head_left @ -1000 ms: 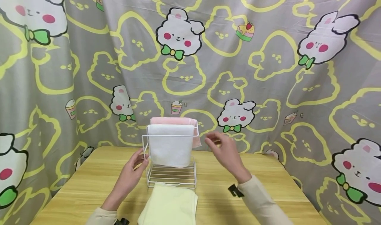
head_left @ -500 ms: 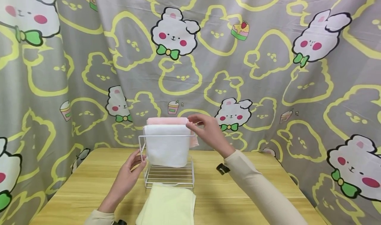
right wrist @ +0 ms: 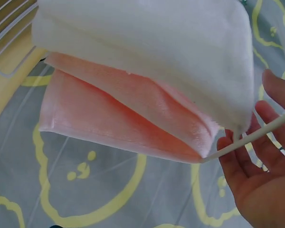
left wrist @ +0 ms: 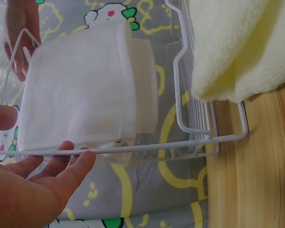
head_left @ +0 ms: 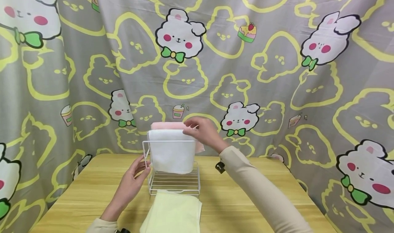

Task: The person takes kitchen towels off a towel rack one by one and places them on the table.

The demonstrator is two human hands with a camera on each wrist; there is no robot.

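A white wire rack (left wrist: pixel 156 147) stands on the table with a white towel (head_left: pixel 172 157) draped over its upper part. Behind that hangs a folded pink towel (right wrist: pixel 104 107), its top visible in the head view. My left hand (head_left: pixel 130 185) touches the rack's left side; in the left wrist view its fingers lie along the wire and the thumb is apart. At the top right end of the white towel is my right hand (head_left: pixel 204 132). Its fingers are loosely bent beside the rack's wire in the right wrist view, with the thumb apart. A folded yellow towel (head_left: pixel 170 212) lies before the rack.
The wooden table (head_left: pixel 243 198) extends to both sides of the rack. A grey curtain (head_left: pixel 271 99) with rabbit and yellow outline prints hangs behind and around it. The rack's lower shelf (head_left: pixel 175 183) is made of wire bars.
My right hand has moved left from beside the rack to the top right of the towels. My left hand stays at the rack's left side. The view has shifted slightly.
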